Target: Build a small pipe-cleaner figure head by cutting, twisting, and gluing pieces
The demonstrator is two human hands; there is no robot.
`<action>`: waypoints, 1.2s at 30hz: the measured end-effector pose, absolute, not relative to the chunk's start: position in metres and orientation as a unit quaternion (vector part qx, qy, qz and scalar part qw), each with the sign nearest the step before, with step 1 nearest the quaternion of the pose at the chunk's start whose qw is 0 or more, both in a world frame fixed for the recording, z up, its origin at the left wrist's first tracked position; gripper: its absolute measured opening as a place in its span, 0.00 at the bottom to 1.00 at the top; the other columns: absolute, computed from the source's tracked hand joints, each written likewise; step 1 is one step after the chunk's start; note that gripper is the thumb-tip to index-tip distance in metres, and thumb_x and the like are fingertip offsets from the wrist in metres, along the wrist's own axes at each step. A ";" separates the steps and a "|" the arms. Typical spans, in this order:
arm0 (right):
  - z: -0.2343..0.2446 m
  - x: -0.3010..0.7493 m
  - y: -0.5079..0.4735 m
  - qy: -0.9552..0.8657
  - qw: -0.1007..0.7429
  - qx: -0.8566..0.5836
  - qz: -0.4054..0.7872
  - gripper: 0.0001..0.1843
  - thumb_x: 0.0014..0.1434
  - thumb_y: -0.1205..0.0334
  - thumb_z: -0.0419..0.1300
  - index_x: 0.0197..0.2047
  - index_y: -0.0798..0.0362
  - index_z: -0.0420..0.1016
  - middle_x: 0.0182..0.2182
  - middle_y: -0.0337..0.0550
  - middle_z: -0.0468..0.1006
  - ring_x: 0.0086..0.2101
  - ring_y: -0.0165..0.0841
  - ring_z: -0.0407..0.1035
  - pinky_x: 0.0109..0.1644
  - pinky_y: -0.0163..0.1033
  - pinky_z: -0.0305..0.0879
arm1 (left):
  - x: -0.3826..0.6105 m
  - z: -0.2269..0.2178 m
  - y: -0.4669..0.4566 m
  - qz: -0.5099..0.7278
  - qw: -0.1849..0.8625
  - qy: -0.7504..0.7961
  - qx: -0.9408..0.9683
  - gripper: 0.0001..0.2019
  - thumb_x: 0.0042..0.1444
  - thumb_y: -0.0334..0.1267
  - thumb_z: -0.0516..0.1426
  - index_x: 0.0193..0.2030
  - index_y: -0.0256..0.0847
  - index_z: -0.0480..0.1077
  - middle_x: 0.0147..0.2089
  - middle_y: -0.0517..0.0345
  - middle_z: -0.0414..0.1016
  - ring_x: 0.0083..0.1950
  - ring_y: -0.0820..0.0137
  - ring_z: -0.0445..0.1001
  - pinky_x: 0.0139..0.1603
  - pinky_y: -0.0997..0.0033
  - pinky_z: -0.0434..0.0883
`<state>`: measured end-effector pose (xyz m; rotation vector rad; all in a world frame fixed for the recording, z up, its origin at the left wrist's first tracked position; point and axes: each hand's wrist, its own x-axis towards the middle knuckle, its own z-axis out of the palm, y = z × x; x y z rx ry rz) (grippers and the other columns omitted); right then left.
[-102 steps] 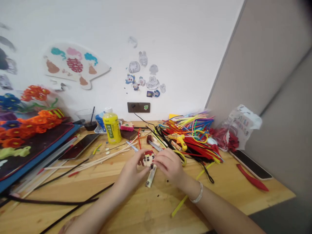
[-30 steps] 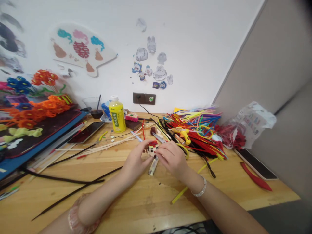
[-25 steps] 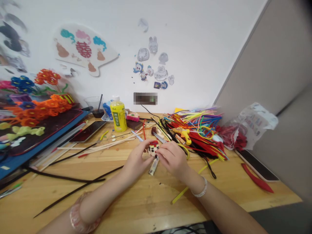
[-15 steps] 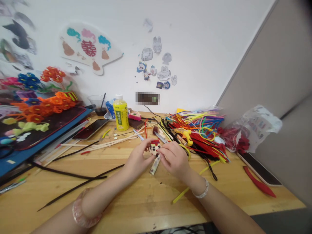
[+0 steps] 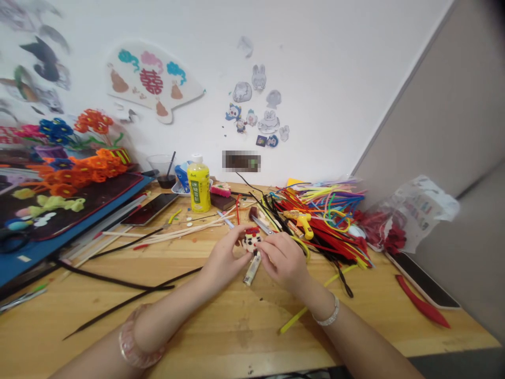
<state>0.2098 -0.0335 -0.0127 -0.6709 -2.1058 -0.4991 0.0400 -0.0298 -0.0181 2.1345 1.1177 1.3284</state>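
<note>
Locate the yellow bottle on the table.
In the head view, the yellow bottle stands at the back of the wooden table, right of the clear cup.

A wooden table (image 5: 236, 321) holds pipe cleaners (image 5: 319, 226) and a yellow bottle (image 5: 199, 185).

Between the left hand (image 5: 226, 258) and right hand (image 5: 284, 261), the small figure (image 5: 251, 239) is red-topped and white with dark dots. Beyond the right hand, pipe cleaners (image 5: 319, 226) run red, black, yellow and blue.
</note>
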 end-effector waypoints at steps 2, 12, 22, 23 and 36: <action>-0.012 0.210 -0.034 -0.843 0.421 -0.267 -0.202 0.10 0.56 0.71 0.53 0.41 0.56 0.70 0.33 0.48 0.75 0.35 0.35 0.67 0.40 0.41 0.65 | 0.039 -0.019 -0.029 0.475 0.189 0.403 0.759 0.20 0.48 0.28 0.54 0.50 0.41 0.61 0.47 0.55 0.71 0.44 0.69 0.70 0.45 0.68 0.68; -0.015 0.211 -0.033 -0.847 0.414 -0.265 -0.201 0.12 0.56 0.71 0.53 0.44 0.57 0.70 0.33 0.48 0.75 0.35 0.35 0.67 0.40 0.41 0.66 | 0.040 -0.016 -0.030 0.482 0.182 0.408 0.754 0.21 0.48 0.29 0.54 0.50 0.41 0.61 0.47 0.54 0.72 0.43 0.68 0.70 0.42 0.68 0.69; -0.014 0.210 -0.033 -0.845 0.415 -0.261 -0.211 0.12 0.55 0.71 0.54 0.43 0.57 0.70 0.33 0.48 0.75 0.36 0.35 0.67 0.40 0.40 0.66 | 0.039 -0.016 -0.030 0.479 0.184 0.410 0.754 0.20 0.48 0.29 0.54 0.50 0.41 0.61 0.47 0.53 0.71 0.44 0.68 0.70 0.44 0.67 0.69; -0.014 0.210 -0.033 -0.845 0.416 -0.260 -0.212 0.12 0.55 0.71 0.54 0.43 0.57 0.70 0.33 0.48 0.75 0.36 0.35 0.67 0.40 0.40 0.66 | 0.039 -0.016 -0.031 0.478 0.185 0.410 0.755 0.20 0.48 0.29 0.54 0.50 0.41 0.61 0.47 0.53 0.71 0.44 0.68 0.70 0.44 0.67 0.69; -0.019 0.212 -0.030 -0.850 0.406 -0.270 -0.202 0.12 0.56 0.70 0.53 0.43 0.56 0.70 0.34 0.48 0.75 0.36 0.35 0.67 0.39 0.41 0.65 | 0.039 -0.017 -0.030 0.466 0.195 0.425 0.751 0.22 0.47 0.28 0.53 0.51 0.42 0.61 0.48 0.53 0.72 0.47 0.65 0.70 0.46 0.63 0.68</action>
